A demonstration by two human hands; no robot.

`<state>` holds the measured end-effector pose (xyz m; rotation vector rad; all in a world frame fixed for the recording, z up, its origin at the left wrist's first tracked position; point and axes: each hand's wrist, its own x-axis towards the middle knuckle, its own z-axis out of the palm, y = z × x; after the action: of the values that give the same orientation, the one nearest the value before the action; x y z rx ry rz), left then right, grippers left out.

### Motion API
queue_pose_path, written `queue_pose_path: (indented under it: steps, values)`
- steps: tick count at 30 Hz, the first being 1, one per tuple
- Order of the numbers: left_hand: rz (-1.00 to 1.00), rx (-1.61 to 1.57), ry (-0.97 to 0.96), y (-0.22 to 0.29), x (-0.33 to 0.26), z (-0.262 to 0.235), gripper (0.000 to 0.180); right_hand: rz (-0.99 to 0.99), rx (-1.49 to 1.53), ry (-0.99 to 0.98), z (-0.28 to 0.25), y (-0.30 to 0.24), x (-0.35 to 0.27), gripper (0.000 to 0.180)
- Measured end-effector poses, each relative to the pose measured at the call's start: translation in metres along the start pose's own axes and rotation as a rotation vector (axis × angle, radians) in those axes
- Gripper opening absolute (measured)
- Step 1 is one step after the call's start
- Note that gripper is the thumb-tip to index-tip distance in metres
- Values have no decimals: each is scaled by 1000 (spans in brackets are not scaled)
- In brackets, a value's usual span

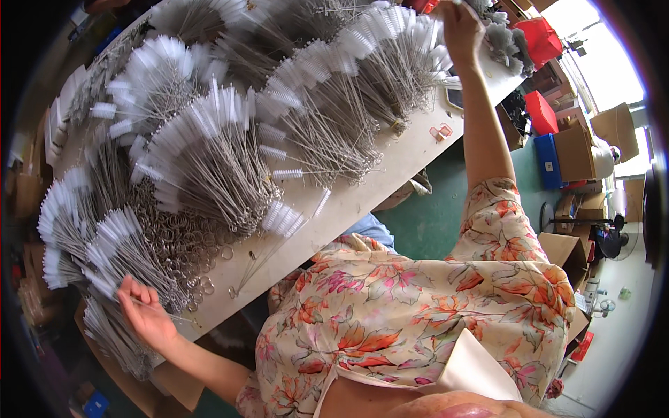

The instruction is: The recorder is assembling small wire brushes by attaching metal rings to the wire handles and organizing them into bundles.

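At the left end of the table my left hand (145, 315) is closed around a thin wire brush, whose wire stem (171, 315) sticks out beside the palm. Right next to its fingertips lies a bundle of white-bristled wire brushes (118, 244). My right arm is stretched to the far right, and my right hand (463, 31) is closed near the upper edge of the view. What its fingers hold, if anything, I cannot make out. Between the hands lie large fanned bundles of wire brushes (209, 150) with looped ends, and a few loose brushes (282, 219) near the front edge.
A heap of metal rings (188, 247) lies among the bundles on the pale table (411, 150). A small red clip-like piece (440, 132) and a phone-like object (454, 97) are toward the right. Cardboard boxes (575, 153), a blue bin (548, 161) and a fan (613, 238) stand beyond.
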<state>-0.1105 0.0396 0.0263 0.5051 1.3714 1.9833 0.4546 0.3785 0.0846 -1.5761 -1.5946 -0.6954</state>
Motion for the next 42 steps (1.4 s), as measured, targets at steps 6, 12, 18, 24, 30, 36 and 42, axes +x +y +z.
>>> queue_pose_path:
  steps: [6,12,18,24,30,36,42]
  values:
    - [125,183,-475,-10,-41,101,30,318,1675,-641,-82,-193,-58,17]
    - [624,584,-766,-58,-56,184,15,486,2050,-1080,-116,-276,-149,19]
    - [397,96,-571,-45,-48,146,14,-327,1125,-947,-107,-214,-158,52]
    - [406,43,-343,-23,-33,109,24,-410,429,-909,-88,-172,-205,44]
    - [289,77,-381,-32,-41,96,25,-362,395,-885,-73,-184,-213,15]
    - [275,88,-272,-34,-40,85,20,-173,645,-1008,-74,-170,-184,11]
    - [250,88,-266,-36,-41,79,19,235,1082,-1063,-74,-135,-145,12]
